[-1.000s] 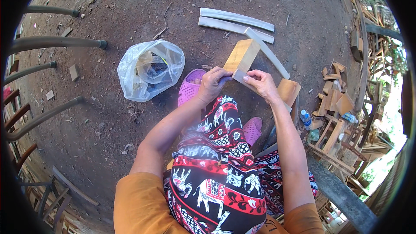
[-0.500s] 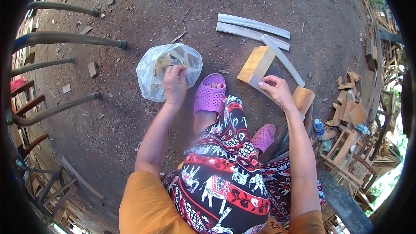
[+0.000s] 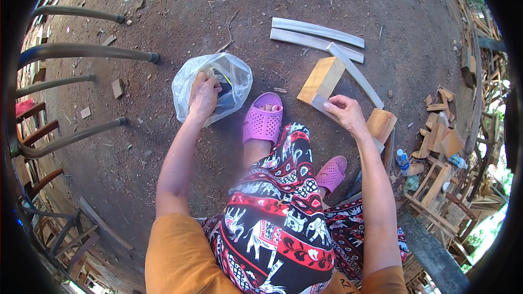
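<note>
Inside the mouth of a clear plastic bag (image 3: pixel 239 72) is my left hand (image 3: pixel 202 97), its fingers pinched together. What they grip, if anything, I cannot make out; something dark with a yellow line shows beside them in the bag. My right hand (image 3: pixel 350 115) pinches the edge of a pale wooden strip (image 3: pixel 320 102), thumb and forefinger together. A tan wooden block (image 3: pixel 322 78) stands at the strip's far end, touching it. Under my right wrist lies a rounded wooden piece (image 3: pixel 381 123).
Two pale wooden slats (image 3: pixel 317 31) lie beyond the block, with a third slat (image 3: pixel 357 75) slanting beside it. Curved chair-like legs (image 3: pixel 92 51) reach in from the left. Wood offcuts (image 3: pixel 440 136) and a small bottle (image 3: pixel 402 159) lie at right. My pink sandal (image 3: pixel 262 120) is near the bag.
My left hand has moved left and slightly farther into the bag, uncovering the dark thing inside. My right hand, the strip and the block stay in place.
</note>
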### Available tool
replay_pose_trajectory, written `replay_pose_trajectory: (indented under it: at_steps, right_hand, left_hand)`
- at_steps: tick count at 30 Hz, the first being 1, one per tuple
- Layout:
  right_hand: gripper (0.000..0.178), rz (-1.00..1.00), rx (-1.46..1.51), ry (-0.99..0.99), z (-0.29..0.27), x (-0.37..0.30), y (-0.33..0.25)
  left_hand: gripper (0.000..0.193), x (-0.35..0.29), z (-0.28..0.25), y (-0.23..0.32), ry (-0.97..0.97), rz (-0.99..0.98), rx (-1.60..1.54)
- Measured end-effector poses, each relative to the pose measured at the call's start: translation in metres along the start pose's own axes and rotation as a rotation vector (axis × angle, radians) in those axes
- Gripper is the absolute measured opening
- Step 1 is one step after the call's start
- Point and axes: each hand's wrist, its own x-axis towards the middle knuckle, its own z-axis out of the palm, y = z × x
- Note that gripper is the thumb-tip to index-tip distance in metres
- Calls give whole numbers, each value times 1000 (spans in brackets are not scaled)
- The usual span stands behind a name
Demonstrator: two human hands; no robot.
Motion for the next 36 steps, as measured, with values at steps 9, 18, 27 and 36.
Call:
replay_pose_trajectory:
  at_steps: [9,18,27,36]
  right_hand:
    - [28,-2,14,-8,-2,0,0]
    - [26,-18,27,-13,0,3,4]
    - [27,-77,-24,9,2,5,8]
    - [34,-91,17,22,1,3,8]
  left_hand:
    - [13,8,-1,3,-97,118,94]
    - [13,6,2,-8,-59,157,117]
    - [10,11,1,-2,-84,239,243]
    - [13,17,-2,-26,-205,-87,-432]
